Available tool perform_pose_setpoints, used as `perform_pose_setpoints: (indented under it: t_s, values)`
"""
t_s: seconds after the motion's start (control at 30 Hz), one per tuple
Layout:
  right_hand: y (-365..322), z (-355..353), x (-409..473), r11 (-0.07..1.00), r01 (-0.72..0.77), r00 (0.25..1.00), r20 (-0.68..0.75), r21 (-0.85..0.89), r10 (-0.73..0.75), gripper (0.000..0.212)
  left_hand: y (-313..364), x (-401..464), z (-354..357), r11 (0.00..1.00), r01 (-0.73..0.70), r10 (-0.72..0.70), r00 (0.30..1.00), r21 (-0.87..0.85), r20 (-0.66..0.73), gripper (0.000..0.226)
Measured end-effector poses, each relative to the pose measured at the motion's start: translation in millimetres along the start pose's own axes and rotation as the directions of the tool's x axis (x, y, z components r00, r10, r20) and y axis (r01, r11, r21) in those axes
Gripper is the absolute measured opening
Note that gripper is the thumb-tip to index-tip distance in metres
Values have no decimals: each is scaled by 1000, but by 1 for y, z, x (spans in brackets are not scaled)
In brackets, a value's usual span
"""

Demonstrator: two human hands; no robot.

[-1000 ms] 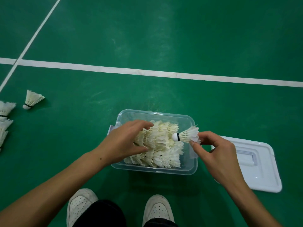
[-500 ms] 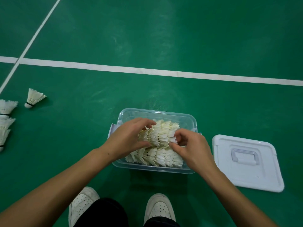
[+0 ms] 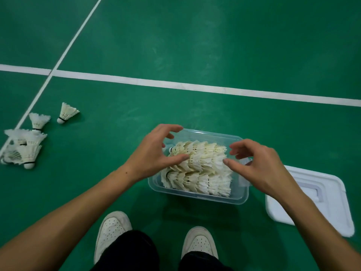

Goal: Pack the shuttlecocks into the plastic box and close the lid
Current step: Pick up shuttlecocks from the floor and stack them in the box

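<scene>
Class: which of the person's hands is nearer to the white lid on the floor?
Right. The right hand hovers over the box's right end, just left of the lid; the left hand is at the box's far end.

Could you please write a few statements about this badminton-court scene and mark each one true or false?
1. The lid lies on the floor to the right of the plastic box. True.
2. The box is empty. False: rows of shuttlecocks fill it.
3. Loose shuttlecocks lie on the floor to the left. True.
4. The right hand grips the lid. False: it hovers open over the box.
5. The left hand has its thumb on the packed feathers. True.
</scene>
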State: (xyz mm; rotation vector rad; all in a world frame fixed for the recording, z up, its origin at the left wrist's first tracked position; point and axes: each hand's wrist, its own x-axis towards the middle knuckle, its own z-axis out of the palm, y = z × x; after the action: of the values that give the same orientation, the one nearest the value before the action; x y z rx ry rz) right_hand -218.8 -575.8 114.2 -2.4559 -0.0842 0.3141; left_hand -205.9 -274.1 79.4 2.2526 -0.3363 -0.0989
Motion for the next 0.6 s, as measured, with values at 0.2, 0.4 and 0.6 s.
perform_pose_setpoints:
  t_s: [0.2,0.4,0.6]
  values:
    - [-60,29,23,974,215,977,22,-66,-214,66,-9,-24,-54,998,57,-54,991,18,-124,77]
    - [-138,99,57,911,404,908,161,-88,-387,70,-51,-78,-108,989,147,-138,957,16,-254,70]
    - [-216,181,91,851,520,836,250,-76,-489,69,-122,-142,-167,958,287,-271,870,-23,-411,66]
